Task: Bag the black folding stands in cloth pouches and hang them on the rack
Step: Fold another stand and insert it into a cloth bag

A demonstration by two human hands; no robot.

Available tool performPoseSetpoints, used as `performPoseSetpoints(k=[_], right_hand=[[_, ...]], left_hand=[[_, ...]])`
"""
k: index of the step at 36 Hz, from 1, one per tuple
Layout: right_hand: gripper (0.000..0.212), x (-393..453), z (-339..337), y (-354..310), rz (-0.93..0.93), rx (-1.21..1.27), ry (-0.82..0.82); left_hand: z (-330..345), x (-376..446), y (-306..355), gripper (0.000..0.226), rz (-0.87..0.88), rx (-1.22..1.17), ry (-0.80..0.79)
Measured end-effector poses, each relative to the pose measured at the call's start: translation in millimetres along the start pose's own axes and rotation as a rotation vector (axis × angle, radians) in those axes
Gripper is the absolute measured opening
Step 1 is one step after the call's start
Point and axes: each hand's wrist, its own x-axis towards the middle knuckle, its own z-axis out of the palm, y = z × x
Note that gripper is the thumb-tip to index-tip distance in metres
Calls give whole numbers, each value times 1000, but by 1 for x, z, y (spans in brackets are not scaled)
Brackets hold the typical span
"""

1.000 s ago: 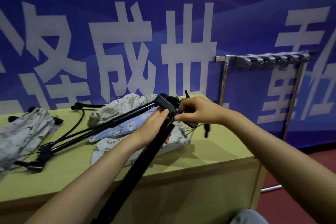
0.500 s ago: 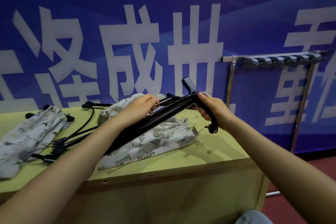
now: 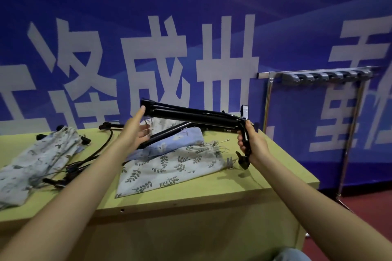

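A yellow-green table stands before a blue banner wall, and nearest us a leaf-print pouch lies flat just below both sets of fingers. Above it the right hand is clenched round the clamp end of a black folding stand held off the table, while the left hand is spread loose, only its thumb tip touching the stand's far end (a lower strut runs past the palm). Beyond the right fingers, well apart, a metal rack of grey hooks stands against the wall; left of the left hand lie another pouch and a second stand.
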Motion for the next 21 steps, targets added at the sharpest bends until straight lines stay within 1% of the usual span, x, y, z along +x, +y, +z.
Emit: performPoseSetpoints(k=[1, 2, 3, 6, 8, 10, 11, 13, 14, 15, 16, 17, 19, 21], right_hand=[[40, -1, 0, 2, -1, -11, -4], [41, -2, -1, 4, -9, -36, -11], [42, -3, -1, 5, -22, -71, -22], [46, -8, -6, 7, -68, -196, -77], [43, -10, -10, 6, -124, -309, -90], [37, -7, -14, 3, -237, -507, -40], [41, -3, -17, 2, -295, -654, 20], [56, 1, -18, -5, -424, -931, 207], [58, -1, -15, -10, -532, -1007, 275], [56, -3, -9, -16, -663, -1041, 290], [54, -5, 0, -22, -778, -1062, 248], [52, -8, 12, -29, -850, -1084, 162], [50, -13, 39, -38, -894, -1166, -40], [53, -13, 68, -40, -896, -1305, -192]], left_hand=[[8, -2, 0, 56, 4, -104, -46], [16, -4, 1, 49, 4, -195, -59], [23, -3, 1, 47, 3, -296, -63], [39, 0, 6, 55, -54, -560, -56], [44, 7, 6, 60, -102, -707, -38], [49, 11, 3, 62, -86, -742, -24], [50, 13, 0, 61, -50, -717, -5], [54, 15, -6, 58, 12, -660, 30], [56, 14, -8, 59, 27, -633, 48], [57, 15, -11, 59, 34, -615, 62], [60, 14, -14, 59, 38, -602, 62], [63, 15, -17, 58, 46, -593, 51], [68, 15, -22, 45, 60, -589, 11], [75, 11, -26, 34, 71, -612, -32]])
